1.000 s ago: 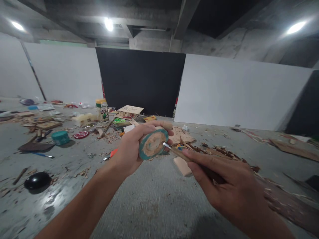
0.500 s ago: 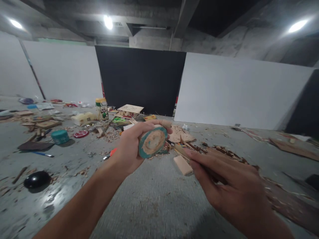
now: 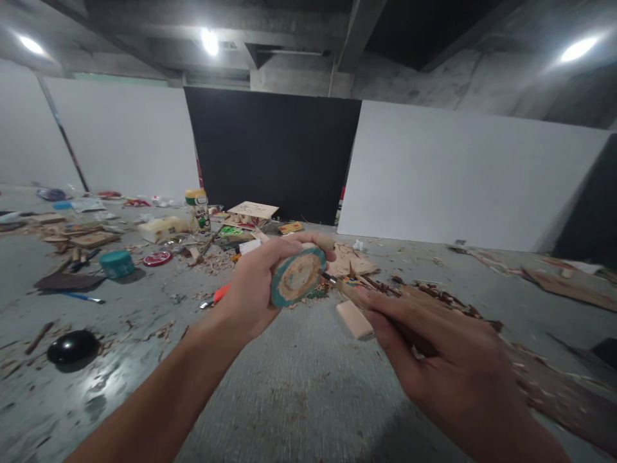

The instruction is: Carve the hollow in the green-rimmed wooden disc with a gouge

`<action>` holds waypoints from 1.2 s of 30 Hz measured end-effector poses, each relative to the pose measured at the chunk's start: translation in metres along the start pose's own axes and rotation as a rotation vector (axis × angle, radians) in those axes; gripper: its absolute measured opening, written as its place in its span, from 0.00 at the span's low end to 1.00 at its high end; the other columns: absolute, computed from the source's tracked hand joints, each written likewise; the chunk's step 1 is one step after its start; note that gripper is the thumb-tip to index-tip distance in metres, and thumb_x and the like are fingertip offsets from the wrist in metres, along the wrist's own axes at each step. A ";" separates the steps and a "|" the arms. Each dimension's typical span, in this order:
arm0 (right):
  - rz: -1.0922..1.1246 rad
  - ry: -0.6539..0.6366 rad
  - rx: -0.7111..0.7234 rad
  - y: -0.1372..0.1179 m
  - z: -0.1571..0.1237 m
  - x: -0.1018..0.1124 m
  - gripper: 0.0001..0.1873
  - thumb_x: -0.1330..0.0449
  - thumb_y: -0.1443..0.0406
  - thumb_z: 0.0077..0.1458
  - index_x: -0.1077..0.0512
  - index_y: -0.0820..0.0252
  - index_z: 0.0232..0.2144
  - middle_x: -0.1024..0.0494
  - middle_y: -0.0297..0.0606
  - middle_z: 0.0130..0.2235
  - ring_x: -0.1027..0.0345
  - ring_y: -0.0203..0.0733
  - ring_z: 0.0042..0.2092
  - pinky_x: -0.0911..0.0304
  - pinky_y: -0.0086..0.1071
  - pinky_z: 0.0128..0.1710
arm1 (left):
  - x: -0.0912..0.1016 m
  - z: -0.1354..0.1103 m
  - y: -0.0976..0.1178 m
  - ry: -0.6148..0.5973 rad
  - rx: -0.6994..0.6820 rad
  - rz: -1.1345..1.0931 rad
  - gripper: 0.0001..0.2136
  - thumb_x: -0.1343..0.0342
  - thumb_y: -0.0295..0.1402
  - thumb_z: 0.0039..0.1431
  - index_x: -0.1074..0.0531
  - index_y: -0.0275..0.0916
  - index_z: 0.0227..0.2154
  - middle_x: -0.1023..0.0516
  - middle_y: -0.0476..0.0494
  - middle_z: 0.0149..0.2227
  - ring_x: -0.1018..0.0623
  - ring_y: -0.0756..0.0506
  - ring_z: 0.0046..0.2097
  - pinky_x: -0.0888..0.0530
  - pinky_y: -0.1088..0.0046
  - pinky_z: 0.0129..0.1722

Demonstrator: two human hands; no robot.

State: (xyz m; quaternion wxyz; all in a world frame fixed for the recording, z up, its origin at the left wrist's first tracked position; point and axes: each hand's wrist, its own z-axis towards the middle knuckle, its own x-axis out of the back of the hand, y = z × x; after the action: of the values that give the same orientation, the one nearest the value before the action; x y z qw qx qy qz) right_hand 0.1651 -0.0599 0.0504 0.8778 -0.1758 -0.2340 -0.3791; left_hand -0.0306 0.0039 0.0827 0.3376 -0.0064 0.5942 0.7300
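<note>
My left hand (image 3: 255, 283) is wrapped round a round wooden disc (image 3: 297, 278) with a teal rim, held tilted above the floor. The disc's face is bare, rough wood with a ring cut into it. Closed round the wooden handle of a carving tool (image 3: 348, 290) is my right hand (image 3: 434, 347). The tool's dark metal shaft points at the disc's right edge; whether its tip touches there I cannot tell. Beneath the tool, a pale wooden block (image 3: 355, 319) lies on the floor.
Wood shavings and scraps (image 3: 434, 296) litter the floor. At left are a teal jar (image 3: 116, 263), a red lid (image 3: 157, 258), a paintbrush (image 3: 84, 298) and a glossy black dome (image 3: 72, 347). A yellow-topped bottle (image 3: 197, 211) stands farther back, before a black panel (image 3: 272, 154).
My left hand and the disc have shifted very slightly to the right. The carving tool and my right hand stay in nearly the same place.
</note>
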 end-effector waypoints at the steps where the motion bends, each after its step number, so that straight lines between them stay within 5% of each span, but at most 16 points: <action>1: -0.010 -0.008 0.005 0.000 0.000 0.000 0.15 0.42 0.71 0.59 0.24 0.51 0.46 0.15 0.36 0.39 0.19 0.44 0.35 0.25 0.33 0.29 | 0.000 0.000 -0.001 0.000 0.003 -0.001 0.12 0.48 0.33 0.51 0.22 0.32 0.29 0.22 0.37 0.32 0.25 0.46 0.32 0.29 0.74 0.30; 6: -0.044 -0.024 0.062 0.000 0.003 0.000 0.11 0.42 0.71 0.60 0.25 0.54 0.43 0.16 0.39 0.38 0.20 0.45 0.40 0.24 0.36 0.38 | -0.001 0.000 -0.003 -0.012 0.033 -0.028 0.11 0.47 0.34 0.50 0.23 0.33 0.28 0.22 0.38 0.31 0.24 0.45 0.33 0.28 0.73 0.32; 12: -0.020 0.003 0.108 0.002 0.001 -0.005 0.15 0.42 0.73 0.60 0.24 0.56 0.46 0.16 0.37 0.33 0.21 0.41 0.32 0.25 0.32 0.29 | -0.002 -0.001 -0.004 0.045 0.051 -0.026 0.10 0.46 0.34 0.47 0.23 0.35 0.27 0.21 0.39 0.29 0.24 0.44 0.33 0.28 0.72 0.32; 20: 0.167 0.071 -0.084 -0.002 0.002 -0.009 0.13 0.40 0.72 0.57 0.21 0.52 0.40 0.15 0.35 0.34 0.19 0.41 0.31 0.24 0.30 0.28 | -0.006 -0.004 -0.002 0.002 0.001 -0.003 0.13 0.49 0.34 0.48 0.22 0.34 0.30 0.22 0.38 0.29 0.23 0.41 0.35 0.27 0.68 0.34; 26: 0.070 0.016 0.094 0.005 -0.003 -0.012 0.16 0.42 0.76 0.57 0.21 0.57 0.43 0.18 0.37 0.27 0.24 0.38 0.25 0.29 0.29 0.23 | -0.002 -0.002 -0.006 -0.108 -0.024 0.021 0.11 0.49 0.32 0.51 0.21 0.35 0.28 0.23 0.42 0.26 0.27 0.48 0.28 0.30 0.73 0.33; 32: 0.290 0.110 -0.235 -0.002 0.002 -0.018 0.10 0.38 0.71 0.55 0.19 0.54 0.36 0.14 0.36 0.32 0.20 0.41 0.28 0.25 0.27 0.23 | -0.003 -0.004 -0.005 -0.044 -0.046 0.043 0.12 0.48 0.34 0.51 0.21 0.35 0.30 0.21 0.40 0.32 0.25 0.45 0.32 0.30 0.72 0.33; 36: 0.249 0.116 -0.184 -0.005 0.002 -0.019 0.11 0.38 0.72 0.54 0.19 0.55 0.36 0.14 0.36 0.32 0.19 0.42 0.29 0.23 0.29 0.26 | 0.001 -0.005 -0.007 -0.024 -0.042 0.149 0.12 0.48 0.35 0.54 0.21 0.36 0.34 0.20 0.40 0.38 0.24 0.44 0.36 0.30 0.71 0.35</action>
State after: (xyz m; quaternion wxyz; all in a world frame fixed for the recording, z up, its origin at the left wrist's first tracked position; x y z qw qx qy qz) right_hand 0.1489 -0.0513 0.0420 0.9103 -0.2608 -0.1238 -0.2967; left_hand -0.0293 0.0006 0.0751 0.2894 0.0396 0.5734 0.7654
